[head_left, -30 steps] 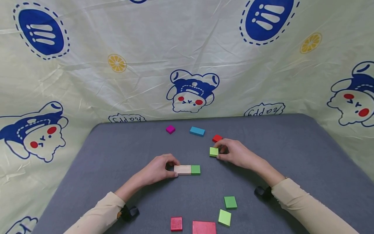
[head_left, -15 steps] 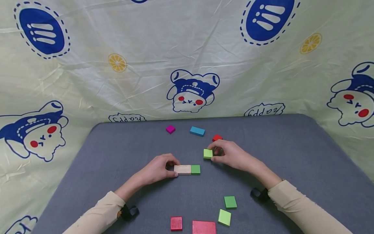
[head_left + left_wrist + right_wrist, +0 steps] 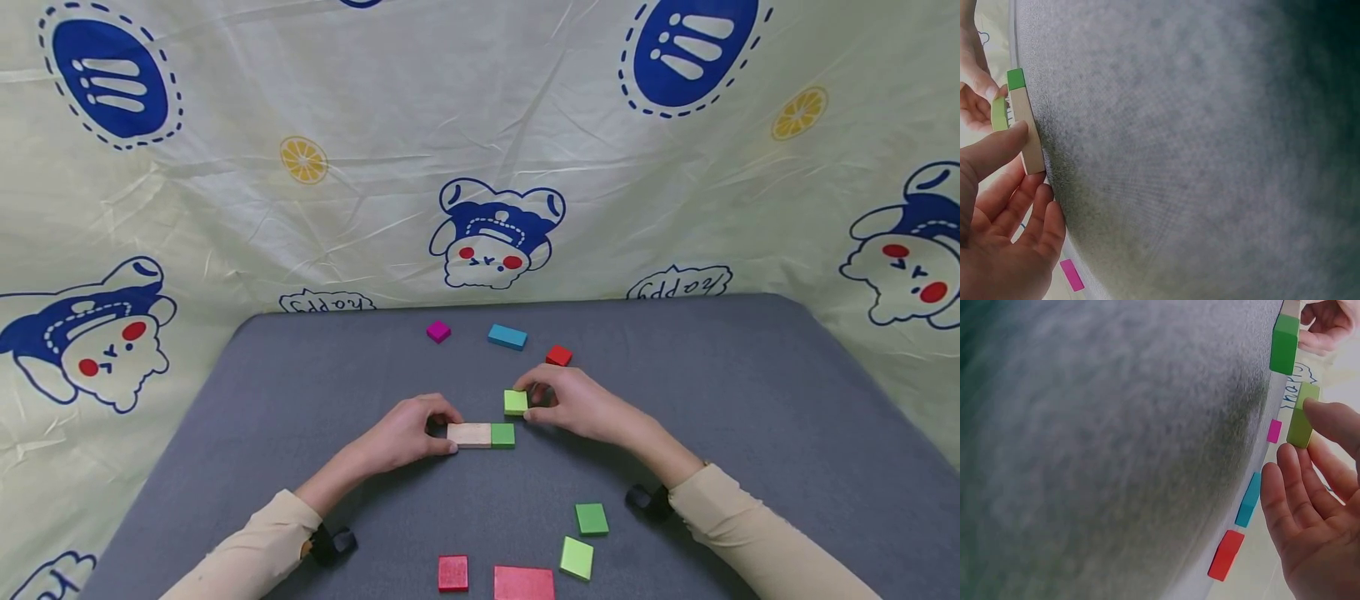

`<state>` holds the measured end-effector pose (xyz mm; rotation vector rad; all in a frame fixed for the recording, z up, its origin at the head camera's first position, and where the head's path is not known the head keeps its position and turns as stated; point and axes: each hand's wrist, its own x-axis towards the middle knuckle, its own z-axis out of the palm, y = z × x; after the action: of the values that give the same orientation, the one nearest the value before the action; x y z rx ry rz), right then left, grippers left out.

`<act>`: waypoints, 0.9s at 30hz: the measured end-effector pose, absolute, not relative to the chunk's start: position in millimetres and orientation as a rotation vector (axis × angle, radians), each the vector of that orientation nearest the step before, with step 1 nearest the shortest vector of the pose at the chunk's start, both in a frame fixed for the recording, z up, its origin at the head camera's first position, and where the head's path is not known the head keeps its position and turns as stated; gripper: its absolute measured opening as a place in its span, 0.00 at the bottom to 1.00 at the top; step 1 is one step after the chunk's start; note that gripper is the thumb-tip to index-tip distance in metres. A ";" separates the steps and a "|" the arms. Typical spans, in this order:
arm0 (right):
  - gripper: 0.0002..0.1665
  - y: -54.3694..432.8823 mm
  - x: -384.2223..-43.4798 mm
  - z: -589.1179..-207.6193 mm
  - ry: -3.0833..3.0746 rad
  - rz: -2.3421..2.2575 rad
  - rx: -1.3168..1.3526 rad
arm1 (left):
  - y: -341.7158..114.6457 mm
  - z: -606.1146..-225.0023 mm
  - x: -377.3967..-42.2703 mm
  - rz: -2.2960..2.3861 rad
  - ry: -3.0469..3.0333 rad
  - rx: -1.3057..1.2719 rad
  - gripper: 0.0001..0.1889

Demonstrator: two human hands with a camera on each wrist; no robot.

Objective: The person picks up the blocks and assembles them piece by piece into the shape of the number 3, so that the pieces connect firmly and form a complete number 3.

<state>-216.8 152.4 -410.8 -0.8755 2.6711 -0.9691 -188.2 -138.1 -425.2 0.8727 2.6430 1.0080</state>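
My left hand (image 3: pixel 416 427) pinches the left end of a pale wooden block (image 3: pixel 469 435) between thumb and fingers. A green block (image 3: pixel 502 435) adjoins that block's right end, in line with it. My right hand (image 3: pixel 573 402) holds a light green block (image 3: pixel 515 403) by its right side, just behind the green one. In the right wrist view the thumb lies on the light green block (image 3: pixel 1300 428), which shows raised off the grey surface. From the left wrist, this block (image 3: pixel 999 114) appears beside the pale block (image 3: pixel 1032 150).
Toward the back of the grey table (image 3: pixel 300 367) lie a magenta block (image 3: pixel 438 332), a blue block (image 3: pixel 507 337) and a red block (image 3: pixel 558 356). Nearer the front are green (image 3: pixel 592 518), light green (image 3: pixel 577 557), small red (image 3: pixel 453 574) and larger red (image 3: pixel 523 583) pieces. A printed cloth (image 3: pixel 375 225) hangs behind.
My right hand has carried the light green block leftward and slightly nearer, from beside the red block to just behind the green one. The left hand keeps its hold in place.
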 end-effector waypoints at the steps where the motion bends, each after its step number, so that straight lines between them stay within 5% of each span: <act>1: 0.22 151.1 -216.8 -410.6 2.668 -0.966 -0.874 | -138.1 -425.4 -188.3 1.009 2.642 0.874 0.12; 27: 0.20 139.9 -221.1 -415.7 2.644 -0.834 -0.903 | -136.5 -424.5 -188.3 1.010 2.631 0.852 0.13</act>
<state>-221.1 139.9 -415.7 -0.9027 2.6441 -0.8344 -188.3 -136.5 -424.5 0.8518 2.6310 1.0098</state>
